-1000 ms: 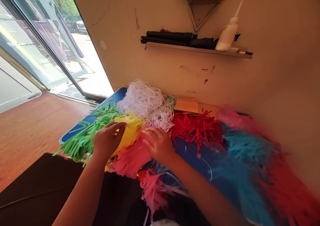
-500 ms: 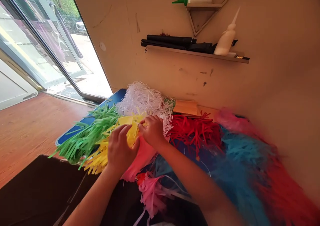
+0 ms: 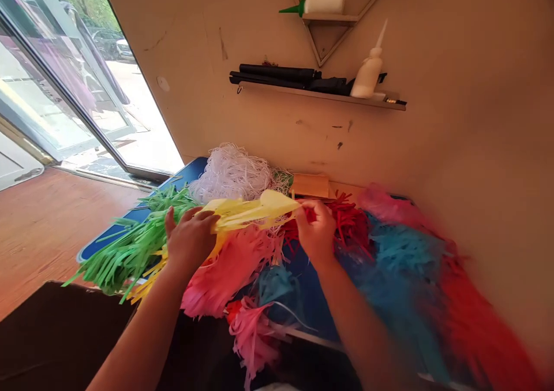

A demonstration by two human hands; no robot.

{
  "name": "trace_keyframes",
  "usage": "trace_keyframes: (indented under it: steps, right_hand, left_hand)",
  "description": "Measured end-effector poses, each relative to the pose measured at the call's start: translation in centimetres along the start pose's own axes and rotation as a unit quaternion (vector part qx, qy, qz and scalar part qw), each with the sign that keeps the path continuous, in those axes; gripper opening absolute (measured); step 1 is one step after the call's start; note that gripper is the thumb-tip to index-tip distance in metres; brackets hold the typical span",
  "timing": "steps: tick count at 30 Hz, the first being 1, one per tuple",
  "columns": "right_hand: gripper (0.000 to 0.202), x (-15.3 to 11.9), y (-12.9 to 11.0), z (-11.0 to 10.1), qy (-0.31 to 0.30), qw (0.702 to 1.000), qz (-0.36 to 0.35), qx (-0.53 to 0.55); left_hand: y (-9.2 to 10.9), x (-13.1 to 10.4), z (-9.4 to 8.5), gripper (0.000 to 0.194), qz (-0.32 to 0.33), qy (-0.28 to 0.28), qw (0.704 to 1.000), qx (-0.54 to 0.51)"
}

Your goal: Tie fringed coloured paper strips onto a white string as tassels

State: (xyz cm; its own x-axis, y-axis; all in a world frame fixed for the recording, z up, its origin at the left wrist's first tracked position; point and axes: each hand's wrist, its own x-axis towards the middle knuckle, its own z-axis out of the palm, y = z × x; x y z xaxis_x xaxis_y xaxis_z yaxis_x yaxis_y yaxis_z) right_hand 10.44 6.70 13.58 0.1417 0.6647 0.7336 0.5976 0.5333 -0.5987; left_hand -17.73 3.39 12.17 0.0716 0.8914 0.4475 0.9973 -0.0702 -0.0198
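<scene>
A sheet of yellow tissue paper point(image 3: 255, 209) is stretched between my two hands above the blue table. My right hand point(image 3: 317, 226) pinches its right end, in front of the red paper fringe point(image 3: 350, 223). My left hand point(image 3: 190, 238) lies on the yellow paper's left end, fingers bent over it; whether it grips is unclear. Beneath are more yellow strips point(image 3: 149, 284) and pink fringed paper point(image 3: 231, 270). Left of my left hand lies the green fringe point(image 3: 125, 249). White shredded strands point(image 3: 236, 171) are heaped behind the yellow paper.
Blue fringe point(image 3: 402, 249) and long red fringe point(image 3: 480, 316) spread to the right. Pink strips point(image 3: 253, 336) hang at the table's front edge. A brown box point(image 3: 56, 333) stands front left. A wall shelf point(image 3: 320, 95) holds a bottle point(image 3: 367, 76). A glass door point(image 3: 78, 73) is at left.
My right hand has moved right with the yellow paper's end, drawing it out over the pink paper. My left hand has shifted left and turned palm-down. The view has shifted slightly.
</scene>
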Motion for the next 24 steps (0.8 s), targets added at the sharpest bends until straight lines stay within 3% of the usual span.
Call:
trace_keyframes:
  steps: [3,5,6,8,10,12,14,16,19,24]
  right_hand:
    - [0.011,0.1,3.3,-5.4,0.091,0.990,-0.009,-0.105]
    - [0.008,-0.6,4.2,-8.1,0.080,0.977,-0.064,-0.188]
    - [0.007,-1.2,4.2,-8.9,0.044,0.970,-0.097,-0.217]
    - [0.010,-2.6,3.6,-9.3,-0.041,0.958,-0.151,-0.240]
    - [0.013,-4.2,3.0,-8.9,-0.101,0.950,-0.175,-0.238]
    - [0.016,-6.0,2.9,-8.7,-0.128,0.948,-0.178,-0.231]
    - [0.018,-7.8,3.6,-9.2,-0.145,0.947,-0.174,-0.226]
    - [0.019,-9.6,4.8,-10.3,-0.157,0.945,-0.162,-0.235]
    - [0.016,-12.3,7.0,-11.8,-0.178,0.941,-0.130,-0.256]
    - [0.014,-15.2,9.2,-11.2,-0.282,0.928,-0.123,-0.208]
  left_hand:
    - [-1.6,-1.8,0.3,0.026,-0.001,-0.026,0.999,-0.017]
    - [-0.5,-2.7,-0.6,0.029,0.027,0.003,0.999,-0.047]
    - [1.1,-3.0,-1.2,0.032,0.036,0.024,0.997,-0.066]
    - [6.2,-3.2,-2.2,0.036,0.052,0.077,0.987,-0.132]
    - [12.4,-2.9,-2.0,0.050,0.149,0.074,0.968,-0.191]
    - [17.5,-2.2,-0.4,0.051,0.223,0.043,0.950,-0.213]
    - [20.2,-1.6,2.0,0.042,0.251,0.023,0.942,-0.223]
    - [20.7,-1.6,4.3,0.035,0.279,0.003,0.935,-0.220]
    - [19.7,-2.9,6.4,0.031,0.313,-0.027,0.928,-0.203]
    - [18.6,-5.1,6.9,0.034,0.334,-0.045,0.920,-0.201]
